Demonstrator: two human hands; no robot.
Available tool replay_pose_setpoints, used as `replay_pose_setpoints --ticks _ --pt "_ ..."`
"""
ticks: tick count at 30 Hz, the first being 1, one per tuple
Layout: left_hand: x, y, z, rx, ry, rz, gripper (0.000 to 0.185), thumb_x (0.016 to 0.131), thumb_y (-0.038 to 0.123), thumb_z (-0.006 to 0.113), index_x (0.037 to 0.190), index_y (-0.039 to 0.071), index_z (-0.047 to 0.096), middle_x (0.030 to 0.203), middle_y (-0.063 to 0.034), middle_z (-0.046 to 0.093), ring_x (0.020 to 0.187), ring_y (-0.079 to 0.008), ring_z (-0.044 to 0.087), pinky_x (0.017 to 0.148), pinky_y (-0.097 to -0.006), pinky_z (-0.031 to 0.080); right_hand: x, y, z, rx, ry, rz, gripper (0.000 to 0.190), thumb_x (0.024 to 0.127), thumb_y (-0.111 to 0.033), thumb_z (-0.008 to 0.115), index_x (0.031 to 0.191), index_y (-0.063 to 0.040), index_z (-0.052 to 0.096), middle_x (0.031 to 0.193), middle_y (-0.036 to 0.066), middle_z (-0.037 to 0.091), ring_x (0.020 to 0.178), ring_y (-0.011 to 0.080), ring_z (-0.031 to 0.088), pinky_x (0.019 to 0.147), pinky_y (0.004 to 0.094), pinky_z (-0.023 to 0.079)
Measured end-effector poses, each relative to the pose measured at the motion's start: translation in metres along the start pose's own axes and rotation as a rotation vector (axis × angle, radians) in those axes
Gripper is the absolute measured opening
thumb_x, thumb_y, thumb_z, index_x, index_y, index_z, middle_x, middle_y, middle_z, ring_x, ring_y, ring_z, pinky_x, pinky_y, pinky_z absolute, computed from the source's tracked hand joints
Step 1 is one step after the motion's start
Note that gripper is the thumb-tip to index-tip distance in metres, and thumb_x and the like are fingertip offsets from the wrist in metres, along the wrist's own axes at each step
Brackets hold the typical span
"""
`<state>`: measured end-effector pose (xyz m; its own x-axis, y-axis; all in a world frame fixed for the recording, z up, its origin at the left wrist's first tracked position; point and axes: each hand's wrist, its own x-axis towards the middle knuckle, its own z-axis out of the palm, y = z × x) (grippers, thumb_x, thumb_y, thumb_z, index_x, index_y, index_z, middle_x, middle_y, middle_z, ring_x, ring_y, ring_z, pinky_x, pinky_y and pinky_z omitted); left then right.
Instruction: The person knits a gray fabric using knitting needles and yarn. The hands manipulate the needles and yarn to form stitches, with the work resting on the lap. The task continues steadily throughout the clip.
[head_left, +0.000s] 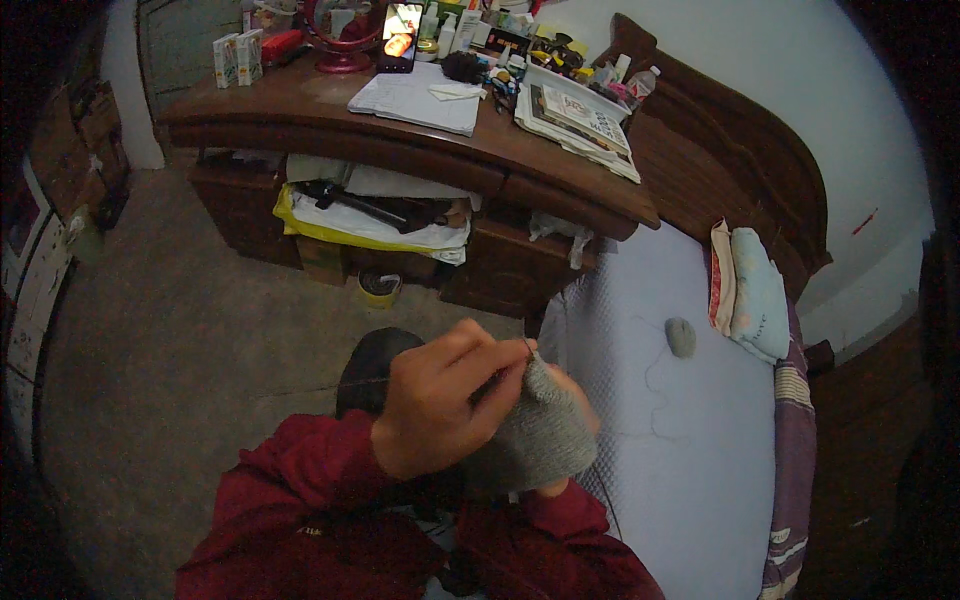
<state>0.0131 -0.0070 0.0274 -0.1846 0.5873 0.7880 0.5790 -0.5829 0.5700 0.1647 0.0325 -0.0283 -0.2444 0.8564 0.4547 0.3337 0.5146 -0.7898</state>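
A grey knitted piece (551, 439), curved like a small pouch, is held up before my chest. My left hand (442, 397) pinches a thin dark needle (530, 348) at the upper edge of the knitting, its fingertips pressed together. Behind and to the right of the fabric, my right hand (574, 390) grips it, mostly hidden by the knitting. A fine dark line, needle or thread, runs leftward from behind my left hand. On the bed lies a ball of grey yarn (681, 337), with a loose strand trailing over the sheet.
A bed with a pale quilted cover (705, 510) stands at the right, with a folded light-blue textile (757, 292) near its headboard. Ahead, a wooden desk (300, 112) carries a propped phone (399, 37), papers (420, 101), newspapers and bottles. A yellow container (379, 291) sits below it.
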Motion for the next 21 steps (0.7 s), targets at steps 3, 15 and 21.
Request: replay_pose_setpoints --ticks 3,15,21 --pt "-0.002 0.008 -0.004 -0.244 -0.057 -0.339 0.023 0.079 0.001 0.069 0.101 0.003 0.064 0.076 -0.0034 0.059 0.063 -0.0099 0.059 0.053 -0.0235 0.045 -0.005 0.011 0.001 -0.089 -0.027 0.011 0.038 0.072 -0.019 0.074 0.110 -0.021 0.067 0.079 0.001 0.062 0.065 0.0192 0.064 0.058 0.0282 0.051" --pt "-0.003 0.002 0.000 -0.878 -0.044 -0.623 0.018 0.088 0.001 0.063 0.106 0.004 0.063 0.089 -0.0010 0.065 0.080 -0.0045 0.059 0.071 -0.0191 0.048 -0.002 -0.003 0.004 0.189 0.016 0.083 0.038 0.073 -0.021 0.073 0.111 -0.021 0.068 0.075 0.001 0.061 0.062 0.0168 0.063 0.055 0.0273 0.048" --pt "-0.003 -0.001 -0.001 -0.800 -0.073 -0.649 0.012 0.088 0.002 0.064 0.100 0.003 0.065 0.090 -0.0002 0.065 0.080 -0.0047 0.059 0.071 -0.0196 0.048 -0.008 0.037 0.013 0.212 -0.071 0.174 0.032 0.073 -0.018 0.071 0.106 -0.017 0.069 0.073 0.003 0.061 0.059 0.0217 0.059 0.056 0.0296 0.047"
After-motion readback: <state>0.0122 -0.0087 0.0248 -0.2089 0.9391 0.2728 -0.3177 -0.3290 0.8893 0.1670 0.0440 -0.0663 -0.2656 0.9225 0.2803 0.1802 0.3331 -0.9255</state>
